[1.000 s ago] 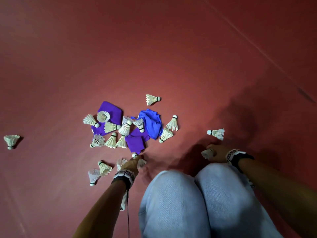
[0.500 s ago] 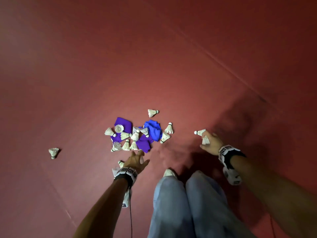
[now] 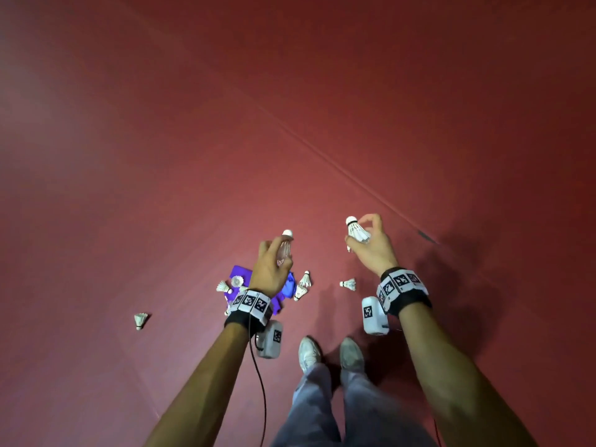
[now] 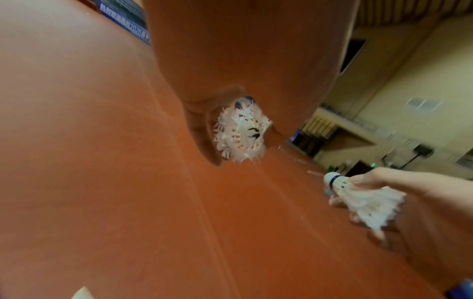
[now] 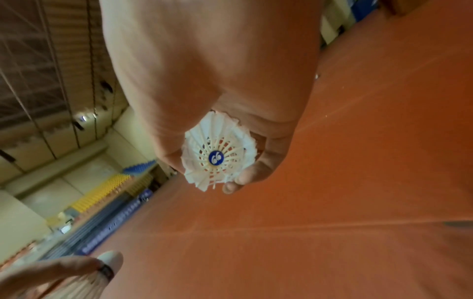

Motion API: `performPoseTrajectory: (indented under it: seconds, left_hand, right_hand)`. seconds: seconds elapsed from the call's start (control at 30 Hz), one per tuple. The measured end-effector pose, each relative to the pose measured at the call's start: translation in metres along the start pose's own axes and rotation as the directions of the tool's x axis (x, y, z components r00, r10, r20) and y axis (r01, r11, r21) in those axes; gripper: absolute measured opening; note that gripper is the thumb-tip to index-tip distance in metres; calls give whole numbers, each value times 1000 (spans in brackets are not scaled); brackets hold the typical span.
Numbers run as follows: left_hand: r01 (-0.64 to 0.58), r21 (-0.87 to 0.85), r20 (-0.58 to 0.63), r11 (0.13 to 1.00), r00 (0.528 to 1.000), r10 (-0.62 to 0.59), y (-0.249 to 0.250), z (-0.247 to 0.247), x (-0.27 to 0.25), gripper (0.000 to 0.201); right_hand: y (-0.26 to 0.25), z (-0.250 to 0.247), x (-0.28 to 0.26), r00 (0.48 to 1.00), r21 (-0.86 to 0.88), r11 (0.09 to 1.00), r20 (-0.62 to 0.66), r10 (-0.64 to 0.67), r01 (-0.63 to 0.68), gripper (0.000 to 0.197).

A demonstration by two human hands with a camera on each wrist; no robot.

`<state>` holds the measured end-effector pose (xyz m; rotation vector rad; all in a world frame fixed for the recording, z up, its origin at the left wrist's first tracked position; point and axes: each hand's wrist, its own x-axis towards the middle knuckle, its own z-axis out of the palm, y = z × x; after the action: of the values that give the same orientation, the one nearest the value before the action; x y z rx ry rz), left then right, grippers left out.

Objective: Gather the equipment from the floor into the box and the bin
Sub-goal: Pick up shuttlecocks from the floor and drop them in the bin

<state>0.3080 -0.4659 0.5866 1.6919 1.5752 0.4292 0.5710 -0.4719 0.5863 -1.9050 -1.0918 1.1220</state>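
My left hand (image 3: 274, 262) is raised above the red floor and grips a white feather shuttlecock (image 3: 285, 246), cork end pointing away; the left wrist view shows its feather skirt (image 4: 240, 131) inside my curled fingers. My right hand (image 3: 371, 243) grips another shuttlecock (image 3: 356, 230), whose open skirt with a blue "66" disc (image 5: 217, 157) faces the right wrist camera. Below my left hand, several shuttlecocks (image 3: 304, 280) lie on the floor among purple and blue cloths (image 3: 240, 274). No box or bin is in view.
A lone shuttlecock (image 3: 140, 321) lies far left and another (image 3: 350, 283) near my right wrist. My two shoes (image 3: 330, 353) stand just behind the pile. A floor seam (image 3: 322, 156) runs diagonally. Hall walls and stacked seats show in the wrist views.
I have risen from a crouch to standing. Both hands lifted off the floor, each carrying a shuttlecock, and the pile now lies well below them.
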Motion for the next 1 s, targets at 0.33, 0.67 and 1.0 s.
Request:
performPoseTrajectory:
  seconds: [0.33,0.67,1.0]
  left_hand:
    - [-282,-222,-335,933,921,199,158,-92,-62,51]
    - [-469,-243,-337,849,862,380,215,-140,-73,27]
    - [-562,-356,-46,747,808,587,261,-134,-45,16]
  right_hand:
    - [-130,-101,-70,965,52,976,-165,-202,214,45]
    - [-189,-140,-115,847,85,895,-374,-378,437,33]
    - [-176,-147,-187,699,173,903,-694,-172,394,36]
